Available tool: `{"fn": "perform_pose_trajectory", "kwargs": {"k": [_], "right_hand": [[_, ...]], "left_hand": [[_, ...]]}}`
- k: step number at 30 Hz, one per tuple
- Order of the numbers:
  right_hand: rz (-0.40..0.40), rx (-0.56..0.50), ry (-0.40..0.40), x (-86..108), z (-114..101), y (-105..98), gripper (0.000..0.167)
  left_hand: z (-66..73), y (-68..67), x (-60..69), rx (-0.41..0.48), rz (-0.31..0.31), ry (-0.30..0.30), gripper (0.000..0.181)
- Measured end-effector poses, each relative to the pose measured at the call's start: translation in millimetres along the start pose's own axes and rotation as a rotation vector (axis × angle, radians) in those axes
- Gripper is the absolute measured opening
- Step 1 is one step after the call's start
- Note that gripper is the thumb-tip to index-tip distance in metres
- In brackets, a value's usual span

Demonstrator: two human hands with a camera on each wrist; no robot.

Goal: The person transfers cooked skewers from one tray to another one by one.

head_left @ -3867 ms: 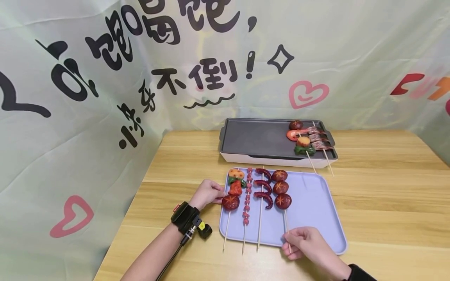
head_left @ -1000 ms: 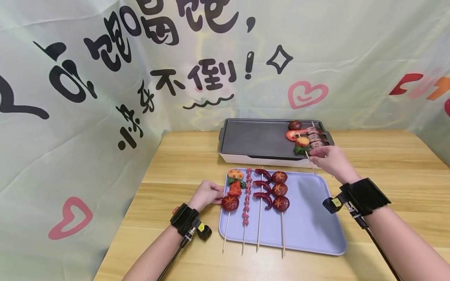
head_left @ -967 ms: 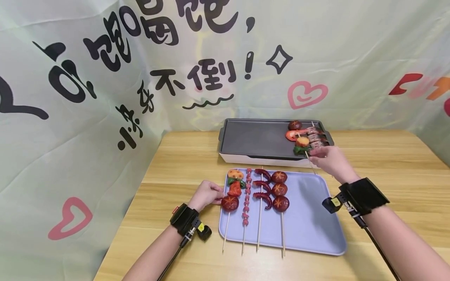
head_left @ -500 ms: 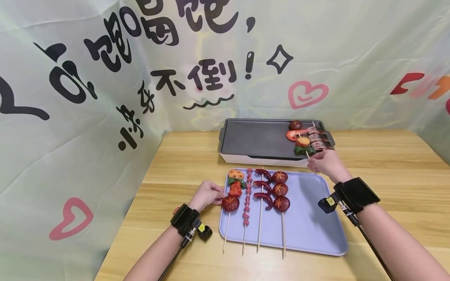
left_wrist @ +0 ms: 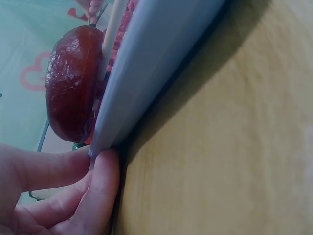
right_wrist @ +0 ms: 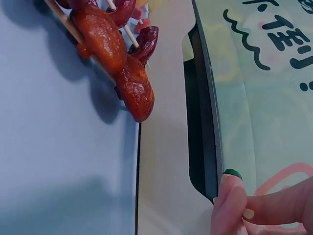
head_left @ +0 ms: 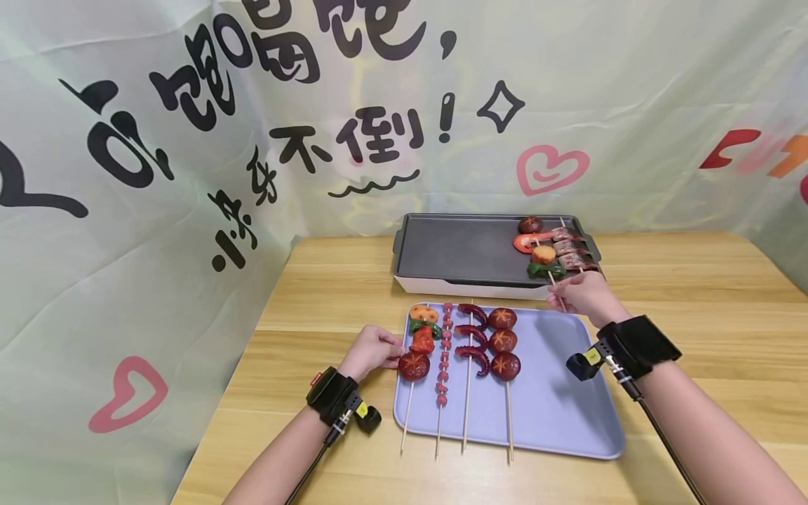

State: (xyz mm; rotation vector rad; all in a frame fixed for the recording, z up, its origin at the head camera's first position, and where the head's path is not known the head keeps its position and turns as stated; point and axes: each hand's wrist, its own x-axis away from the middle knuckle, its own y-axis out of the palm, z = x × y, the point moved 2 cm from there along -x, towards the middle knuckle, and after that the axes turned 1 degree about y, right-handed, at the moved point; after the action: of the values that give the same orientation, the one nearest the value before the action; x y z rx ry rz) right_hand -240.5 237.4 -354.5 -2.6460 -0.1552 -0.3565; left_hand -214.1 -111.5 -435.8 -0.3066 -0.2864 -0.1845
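My left hand (head_left: 372, 348) pinches the left rim of the lilac tray (head_left: 562, 400); the left wrist view shows thumb and finger (left_wrist: 51, 169) on either side of that rim. My right hand (head_left: 583, 293) pinches the stick of a mixed vegetable skewer (head_left: 544, 255) at the grill's front right, and the stick's end (right_wrist: 248, 213) pokes out between the fingertips in the right wrist view. That skewer carries a mushroom, a red piece, an orange slice and green pepper, lying on the black grill plate (head_left: 467, 245). Right beside it lies a meat skewer (head_left: 569, 249), its stick partly hidden by my hand.
On the tray lie a mixed vegetable skewer (head_left: 421, 341), a skewer of small pink pieces (head_left: 445, 354), an octopus tentacle skewer (head_left: 473, 333) and a mushroom skewer (head_left: 505, 341), their sticks overhanging the near edge. A printed cloth (head_left: 379, 168) hangs behind the wooden table (head_left: 315, 294).
Since the earliest frame my right hand has let go of the mushroom skewer on the tray and moved to the grill. Lately it slid down slightly along the vegetable skewer's stick. The left hand stays put.
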Motion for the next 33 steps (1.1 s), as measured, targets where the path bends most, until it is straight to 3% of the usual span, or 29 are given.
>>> {"fn": "perform_pose_trajectory", "kwargs": {"k": [21,33], "right_hand": [[-0.056,-0.075,0.053,-2.1,1.4,-1.5,0.038],[-0.033,-0.091,-0.014,15.6,-1.9,-2.3,0.039]], "left_hand": [[-1.4,0.6,-1.7,0.000,0.005,0.000,0.016],[-0.9,0.6,-1.3,0.018,0.007,-0.004,0.016]]}}
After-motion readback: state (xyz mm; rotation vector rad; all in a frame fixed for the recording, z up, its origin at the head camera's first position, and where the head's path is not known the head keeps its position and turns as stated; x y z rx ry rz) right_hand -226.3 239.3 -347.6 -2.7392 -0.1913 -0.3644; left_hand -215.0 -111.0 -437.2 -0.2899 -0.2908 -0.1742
